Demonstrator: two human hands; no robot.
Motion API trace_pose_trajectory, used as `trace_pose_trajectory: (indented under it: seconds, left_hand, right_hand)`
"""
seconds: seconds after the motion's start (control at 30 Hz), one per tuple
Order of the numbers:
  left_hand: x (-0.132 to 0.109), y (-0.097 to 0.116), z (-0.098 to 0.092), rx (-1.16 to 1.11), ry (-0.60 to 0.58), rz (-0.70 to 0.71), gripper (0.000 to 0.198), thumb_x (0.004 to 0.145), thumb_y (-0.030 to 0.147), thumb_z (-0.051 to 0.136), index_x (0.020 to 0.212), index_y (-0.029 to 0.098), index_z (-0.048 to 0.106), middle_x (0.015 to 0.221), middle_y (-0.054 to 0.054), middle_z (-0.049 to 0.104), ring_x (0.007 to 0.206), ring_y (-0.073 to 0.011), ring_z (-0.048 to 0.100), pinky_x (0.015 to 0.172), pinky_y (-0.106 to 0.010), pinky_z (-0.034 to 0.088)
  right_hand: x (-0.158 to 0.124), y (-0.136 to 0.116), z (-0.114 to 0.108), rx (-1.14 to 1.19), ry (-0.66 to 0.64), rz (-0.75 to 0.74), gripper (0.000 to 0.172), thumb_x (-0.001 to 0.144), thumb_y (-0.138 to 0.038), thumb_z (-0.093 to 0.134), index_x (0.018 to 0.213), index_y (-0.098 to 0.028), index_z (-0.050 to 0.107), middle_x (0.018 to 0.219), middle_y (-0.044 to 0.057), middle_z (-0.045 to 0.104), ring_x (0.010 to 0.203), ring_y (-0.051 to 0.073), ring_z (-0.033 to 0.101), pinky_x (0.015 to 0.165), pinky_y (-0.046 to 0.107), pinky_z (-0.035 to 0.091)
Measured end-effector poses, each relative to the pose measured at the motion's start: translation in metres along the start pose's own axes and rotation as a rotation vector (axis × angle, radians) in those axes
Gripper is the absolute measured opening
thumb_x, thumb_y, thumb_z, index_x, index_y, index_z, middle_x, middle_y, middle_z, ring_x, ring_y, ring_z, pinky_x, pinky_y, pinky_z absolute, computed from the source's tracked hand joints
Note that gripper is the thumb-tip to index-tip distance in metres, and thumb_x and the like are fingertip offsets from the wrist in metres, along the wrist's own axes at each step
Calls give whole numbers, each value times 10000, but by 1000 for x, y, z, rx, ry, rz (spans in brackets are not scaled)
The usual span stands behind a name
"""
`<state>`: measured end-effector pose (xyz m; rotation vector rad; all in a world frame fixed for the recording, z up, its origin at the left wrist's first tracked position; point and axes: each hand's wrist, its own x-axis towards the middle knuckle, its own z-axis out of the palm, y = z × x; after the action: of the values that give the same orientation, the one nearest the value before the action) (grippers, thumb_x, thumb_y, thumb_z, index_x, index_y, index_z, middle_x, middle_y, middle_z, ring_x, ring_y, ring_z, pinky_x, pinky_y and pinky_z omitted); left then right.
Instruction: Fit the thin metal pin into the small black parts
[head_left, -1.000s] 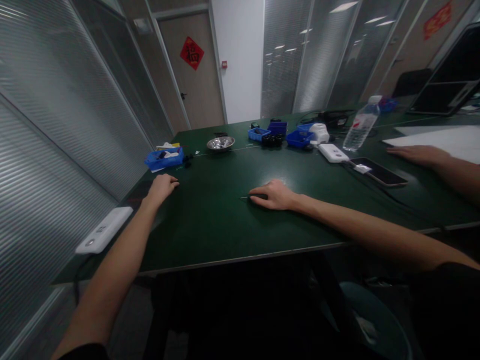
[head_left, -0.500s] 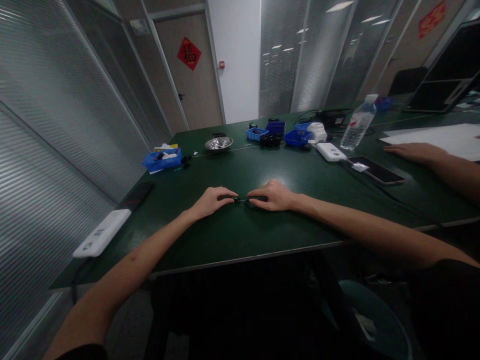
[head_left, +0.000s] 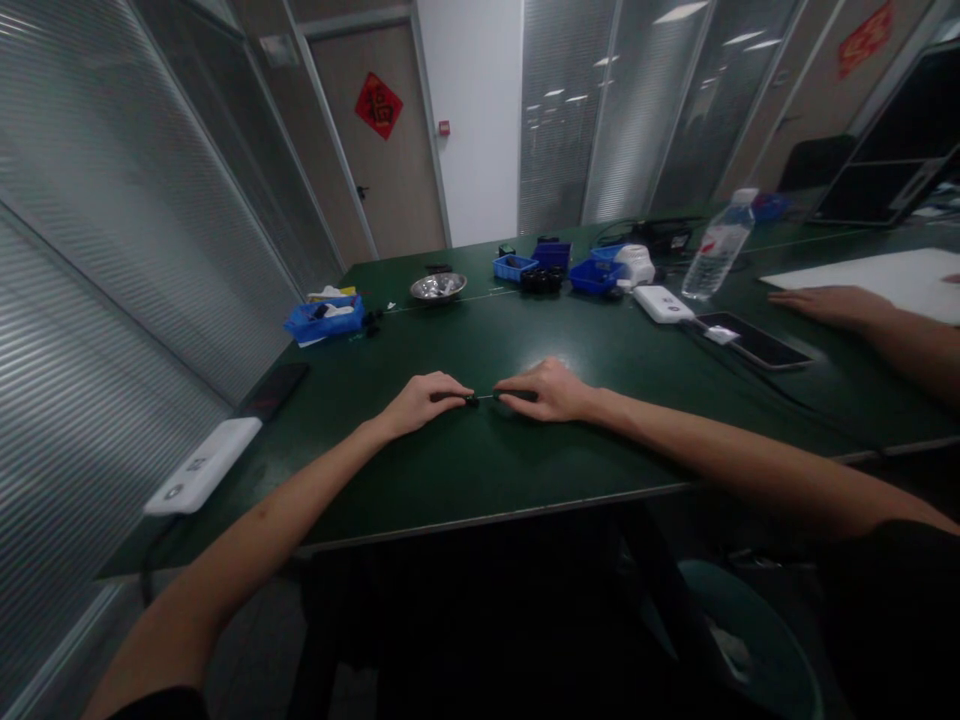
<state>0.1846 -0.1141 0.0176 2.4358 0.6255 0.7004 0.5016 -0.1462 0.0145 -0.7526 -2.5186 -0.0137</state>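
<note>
My left hand point(head_left: 420, 405) is closed in a pinch on a small black part point(head_left: 472, 401), just above or against the green tabletop. Opposite it, my right hand point(head_left: 551, 390) has its thumb and fingers closed around a thin tool whose bare metal shaft point(head_left: 486, 397) points left at the black part. The shaft looks like that of a small screwdriver, but most of the handle is hidden in my fingers. Whether the tip touches the part is too small to tell.
A blue tray point(head_left: 326, 322), a metal bowl point(head_left: 439, 288) and blue bins point(head_left: 596, 277) stand farther back. On the right are a water bottle point(head_left: 718, 247), a phone point(head_left: 757, 340), a white power bank point(head_left: 663, 304) and another person's hand point(head_left: 832, 302) beside white paper point(head_left: 885, 270).
My hands are slightly farther apart, and a little more of the metal shaft shows between them. At the right, the white paper has shifted near the other person's hand.
</note>
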Motion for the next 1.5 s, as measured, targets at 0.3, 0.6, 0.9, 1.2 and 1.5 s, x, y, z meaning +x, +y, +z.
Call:
trace_pose_trajectory:
  seconds: [0.3,0.6,0.9,1.2,1.5]
  left_hand:
    - [-2,-3,-1,-48,-21,-28,277,1040,327,654,1270,245,785,1196,-92,773,1072,-223,691,959,-387,544]
    - [0,2,1,-43,-30,-15,272,1039,345,655,1257,256,792,1192,-91,768,1083,-226,683,968,-391,535]
    - [3,1,4,-157,-87,-105,307,1049,364,634,1275,221,783,1158,-94,762,1042,-215,703,935,-356,541]
    - [1,13,13,96,-38,61,320,1072,314,586,1343,244,742,1200,-108,731,1125,-244,646,1009,-431,524]
    - [5,7,7,-64,-151,10,342,1091,371,543,1307,215,757,1095,-91,720,1040,-222,650,957,-366,510]
  right_hand:
    - [1,-5,-2,-10,20,-41,416,1091,-414,501,1281,-158,769,983,90,820,697,159,714,647,284,470]
    - [2,-1,0,-46,-26,-91,428,1109,-425,488,1345,-164,731,1046,101,813,757,174,732,680,284,478]
    - [2,-5,0,-199,-25,-191,450,1133,-424,435,1396,-155,681,879,75,763,690,156,657,607,278,402]
    - [2,-2,3,-125,-26,-144,441,1125,-426,438,1346,-161,712,945,91,795,680,153,674,617,278,425]
    - [2,-9,2,-277,-20,-246,431,1130,-414,433,1365,-161,689,817,57,734,640,145,602,591,284,376]
